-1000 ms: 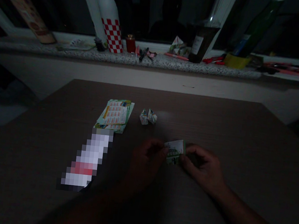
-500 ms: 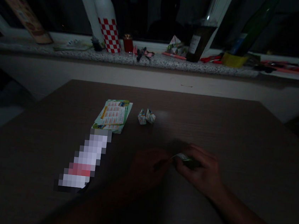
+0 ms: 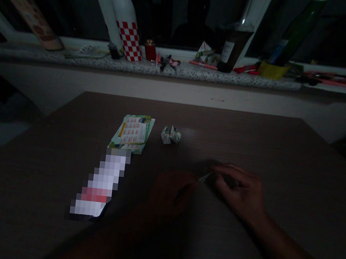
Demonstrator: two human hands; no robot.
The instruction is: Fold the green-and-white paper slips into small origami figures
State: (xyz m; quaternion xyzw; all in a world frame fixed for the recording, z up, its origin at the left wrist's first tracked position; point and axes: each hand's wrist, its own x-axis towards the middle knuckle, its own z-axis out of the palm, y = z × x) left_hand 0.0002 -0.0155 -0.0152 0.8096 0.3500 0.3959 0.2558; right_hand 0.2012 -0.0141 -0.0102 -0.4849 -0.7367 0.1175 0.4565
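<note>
The fingers of the left hand (image 3: 171,191) are closed on the near end of a small paper slip (image 3: 205,177), seen almost edge-on as a thin pale line just above the worktop (image 3: 261,143). The fingers of the right hand (image 3: 242,188) are bent at its far end, index and thumb tips close together; from here I can't tell whether they pinch it or only touch it. Beyond the left hand sit two little folded paper pieces (image 3: 175,135), side by side. Over on the person's left lies a loose stack of printed cards (image 3: 132,132), green at the edges, and nearer the person, right by the stack, a phone (image 3: 100,186) with its bright face blurred into blocks. Up on the speckled windowsill (image 3: 185,73) I see a red-and-white checkered bottle (image 3: 129,34), a small red jar (image 3: 150,51), a dark cup (image 3: 230,51) with a pale label, and a green bottle (image 3: 299,29) leaning above a yellow holder (image 3: 272,70)
</note>
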